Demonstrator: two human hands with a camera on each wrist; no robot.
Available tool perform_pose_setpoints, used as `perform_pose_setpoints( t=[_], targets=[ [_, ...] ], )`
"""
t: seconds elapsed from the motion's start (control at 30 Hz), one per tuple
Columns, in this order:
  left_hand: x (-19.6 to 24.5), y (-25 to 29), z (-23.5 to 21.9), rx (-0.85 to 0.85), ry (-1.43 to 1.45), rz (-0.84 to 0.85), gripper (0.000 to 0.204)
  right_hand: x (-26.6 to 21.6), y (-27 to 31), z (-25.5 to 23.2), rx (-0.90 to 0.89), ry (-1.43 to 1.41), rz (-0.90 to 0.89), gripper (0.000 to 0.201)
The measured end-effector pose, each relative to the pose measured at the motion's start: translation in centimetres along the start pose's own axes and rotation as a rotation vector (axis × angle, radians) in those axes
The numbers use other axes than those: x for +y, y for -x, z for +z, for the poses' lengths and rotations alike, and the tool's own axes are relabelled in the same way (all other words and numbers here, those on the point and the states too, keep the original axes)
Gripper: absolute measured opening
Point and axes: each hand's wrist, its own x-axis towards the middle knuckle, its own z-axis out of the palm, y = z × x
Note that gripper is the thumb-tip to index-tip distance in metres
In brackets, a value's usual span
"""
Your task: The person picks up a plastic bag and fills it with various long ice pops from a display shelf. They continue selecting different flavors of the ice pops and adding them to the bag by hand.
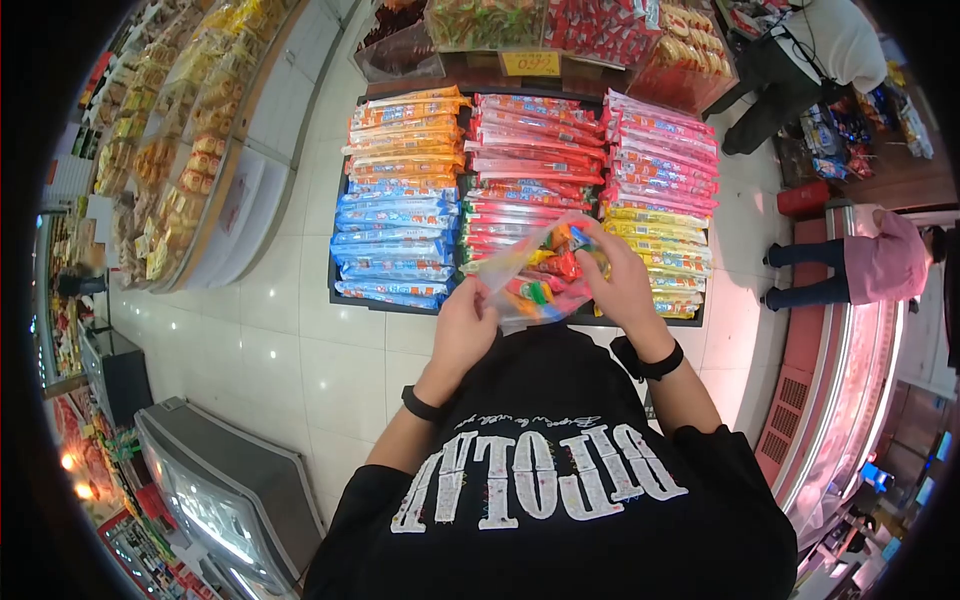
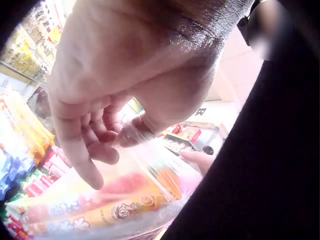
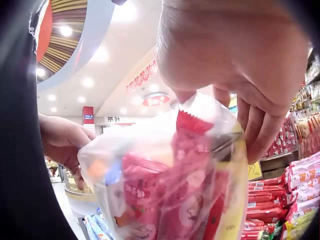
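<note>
A clear plastic bag (image 1: 535,285) filled with colourful wrapped snacks is held between both hands above the near edge of the display. My left hand (image 1: 466,325) pinches the bag's left edge; in the left wrist view the thumb and a finger of the left hand (image 2: 135,80) grip the thin plastic. At the bag's upper right, my right hand (image 1: 622,285) grips its edge, and the right wrist view shows the right hand (image 3: 235,60) with fingers curled over the top. Red packets (image 3: 190,175) press against the plastic inside.
Rows of orange packets (image 1: 405,135), blue packets (image 1: 395,245), pink packets (image 1: 660,150) and yellow packets (image 1: 665,250) lie on the display. Bins of sweets (image 1: 490,22) stand behind it. A grey freezer (image 1: 225,490) is at lower left. A person in pink (image 1: 885,265) stands at right.
</note>
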Motion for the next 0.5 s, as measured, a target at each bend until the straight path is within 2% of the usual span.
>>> perform_pose_setpoints(
  t=[0.1, 0.2, 0.3, 0.4, 0.5],
  targets=[
    [0.3, -0.1, -0.3, -0.064, 0.019, -0.015, 0.024, -0.1, -0.1, 0.9, 0.049, 0.092, 0.039, 0.032],
    [2.9, -0.3, -0.9, 0.08, -0.081, 0.339, 0.03, -0.5, 0.1, 1.2, 0.043, 0.099, 0.047, 0.029],
    [6.4, -1.1, -1.2, 0.082, -0.126, 0.539, 0.037, -1.1, 0.4, 1.3, 0.002, 0.036, 0.043, 0.025],
    [7.0, -3.6, 0.2, -0.062, -0.231, 0.685, 0.039, -1.2, 1.0, 1.7, -0.018, 0.017, 0.033, 0.026],
    [6.7, -5.3, 1.9, -0.073, -0.419, 0.758, 0.036, -1.7, 1.6, 1.8, -0.045, 0.009, 0.029, 0.028]
  ],
)
